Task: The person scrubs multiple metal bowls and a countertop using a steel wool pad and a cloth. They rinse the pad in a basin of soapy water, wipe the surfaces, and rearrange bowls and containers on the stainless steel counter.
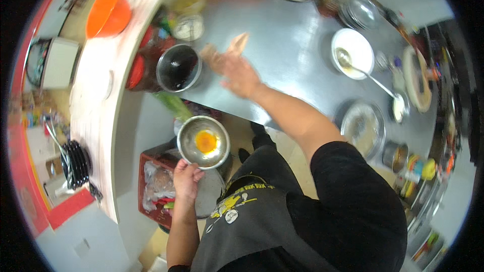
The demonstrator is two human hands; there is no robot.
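My left hand (187,177) grips the near rim of a small stainless steel bowl (185,151). A raw egg (206,141) with an orange yolk lies inside it. This bowl is held off the table, in front of my apron. Over the steel table (280,56), my right hand (240,75) is stretched out and blurred. Beyond its fingers are blurred tan shapes (211,58); I cannot tell what they are or whether the hand holds them. Just left of that hand stands a metal container (162,71) of dark liquid (179,66).
To the right are a white bowl (361,41) with a ladle (374,79) and a clear-looking basin (382,132). An orange bowl (107,11) sits on the wooden counter (94,121) at left. Below it stands a reddish-brown crate (143,189) with plastic bags. Green stalks (174,105) jut out near the table's edge.
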